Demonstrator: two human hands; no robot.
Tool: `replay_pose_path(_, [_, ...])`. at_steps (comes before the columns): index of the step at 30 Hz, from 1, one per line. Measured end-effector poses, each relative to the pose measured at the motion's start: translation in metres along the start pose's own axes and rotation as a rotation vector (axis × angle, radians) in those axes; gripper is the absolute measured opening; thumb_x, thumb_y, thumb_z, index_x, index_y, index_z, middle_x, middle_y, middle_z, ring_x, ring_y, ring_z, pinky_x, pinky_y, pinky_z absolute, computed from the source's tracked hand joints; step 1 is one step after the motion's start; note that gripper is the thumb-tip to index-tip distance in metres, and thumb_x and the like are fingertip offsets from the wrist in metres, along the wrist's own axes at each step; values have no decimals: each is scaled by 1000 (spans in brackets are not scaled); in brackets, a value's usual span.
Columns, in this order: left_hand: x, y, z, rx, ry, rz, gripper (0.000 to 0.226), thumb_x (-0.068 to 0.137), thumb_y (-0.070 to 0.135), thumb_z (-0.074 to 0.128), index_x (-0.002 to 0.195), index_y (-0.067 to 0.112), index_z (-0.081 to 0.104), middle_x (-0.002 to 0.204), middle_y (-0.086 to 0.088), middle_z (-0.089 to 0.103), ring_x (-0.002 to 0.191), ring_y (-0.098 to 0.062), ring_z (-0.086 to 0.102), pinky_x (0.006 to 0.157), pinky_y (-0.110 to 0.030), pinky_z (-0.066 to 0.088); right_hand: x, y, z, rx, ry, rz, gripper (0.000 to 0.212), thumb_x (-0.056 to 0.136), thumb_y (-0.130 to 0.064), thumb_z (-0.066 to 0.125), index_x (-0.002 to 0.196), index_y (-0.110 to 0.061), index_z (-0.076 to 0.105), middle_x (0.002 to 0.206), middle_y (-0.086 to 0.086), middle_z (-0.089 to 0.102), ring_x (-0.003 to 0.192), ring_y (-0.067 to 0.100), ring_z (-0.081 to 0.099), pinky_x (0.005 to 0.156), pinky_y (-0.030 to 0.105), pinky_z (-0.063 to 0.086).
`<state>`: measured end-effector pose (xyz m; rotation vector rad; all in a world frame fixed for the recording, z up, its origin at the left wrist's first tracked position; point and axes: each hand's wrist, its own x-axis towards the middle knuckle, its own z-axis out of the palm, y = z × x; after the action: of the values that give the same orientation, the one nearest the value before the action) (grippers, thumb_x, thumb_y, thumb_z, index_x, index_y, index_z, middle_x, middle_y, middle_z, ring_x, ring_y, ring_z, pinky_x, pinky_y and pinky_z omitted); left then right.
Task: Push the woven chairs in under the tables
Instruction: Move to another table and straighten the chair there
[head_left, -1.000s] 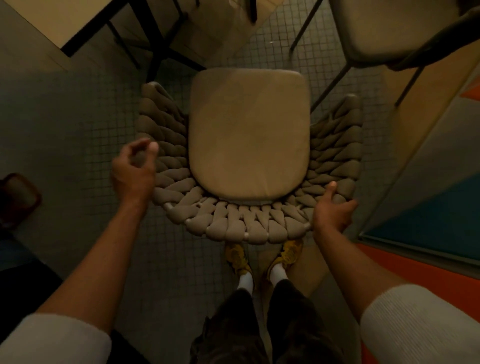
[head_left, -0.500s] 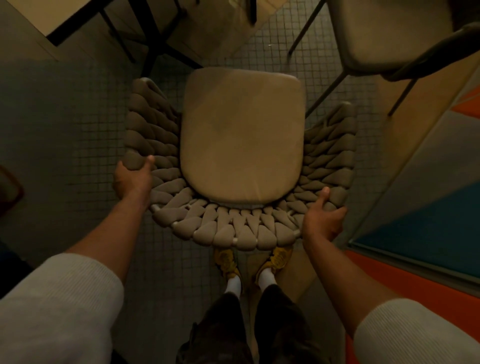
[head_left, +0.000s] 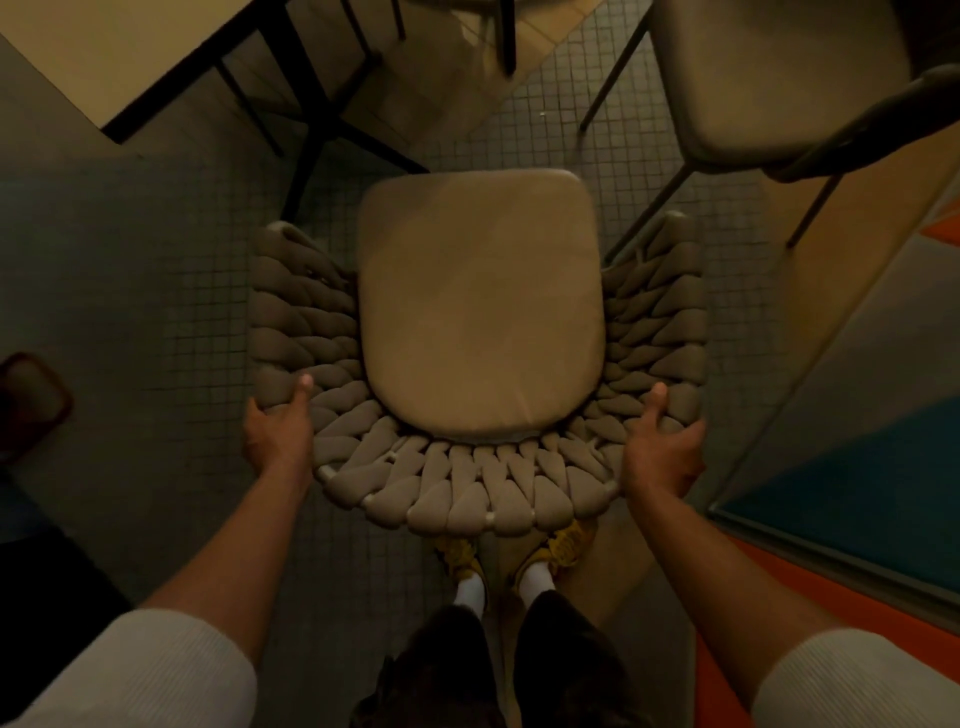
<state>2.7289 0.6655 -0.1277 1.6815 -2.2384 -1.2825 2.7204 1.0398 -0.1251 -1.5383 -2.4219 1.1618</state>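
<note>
Both hands grip the curved back of the woven chair (head_left: 467, 483), one at each rear bend. Left hand (head_left: 278, 434) clasps the left bend, thumb laid up on the thick woven bands, fingers curled round the outer side and out of sight. Right hand (head_left: 662, 452) holds the right bend the same way, thumb pointing up along the weave, fingers wrapped beneath the rim. The forearms are bare, with white sleeves (head_left: 140, 670) ending near the elbows.

The chair stands on the tiled floor (head_left: 156, 270) directly before the person, its back towards them and its tan seat cushion (head_left: 480, 312) pointing away. Yellow shoes (head_left: 460, 556) with white socks show just behind the back, partly hidden by its rim.

The table (head_left: 104, 52) lies beyond and to the left. The corner of its pale top juts over the far left of the floor, and its dark legs (head_left: 317, 124) reach close to the seat's front left corner. The seat is not under the top; the whole cushion lies in the open.

A second chair (head_left: 769, 78), with a plain padded seat and thin metal legs, stands at the far right, one leg coming down just beside the woven chair's right arm. Along the floor's right edge runs a painted panel (head_left: 857, 467) in teal, grey and orange. At the floor's left edge sits a dark reddish-brown object (head_left: 31, 400), too dim to identify.
</note>
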Motion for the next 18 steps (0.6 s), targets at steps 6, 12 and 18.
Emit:
replay_pose_path(6, [-34, -1, 26, -4, 60, -54, 73, 86, 56, 73, 145, 16, 54, 142, -15, 60, 130, -34, 57, 104, -41, 47, 49, -23, -12, -43, -70, -55, 80, 101, -66, 50, 156, -9, 41, 153, 22, 52, 140, 41, 49, 115, 43, 39])
replay_pose_path(12, [-88, -15, 48, -18, 138, -148, 78, 88, 57, 71, 147, 11, 49, 148, -19, 54, 136, -37, 51, 110, -42, 41, 98, -52, -23, -59, -146, -168, 73, 101, -61, 55, 152, -10, 46, 150, 18, 56, 139, 37, 51, 112, 39, 40])
replay_pose_path(18, [-127, -14, 65, -63, 224, -246, 78, 89, 57, 70, 149, 14, 48, 149, -18, 53, 136, -37, 51, 110, -43, 41, 133, -70, -24, -80, -216, -238, 59, 100, -61, 57, 133, -11, 59, 130, 17, 66, 124, 35, 60, 92, 31, 41])
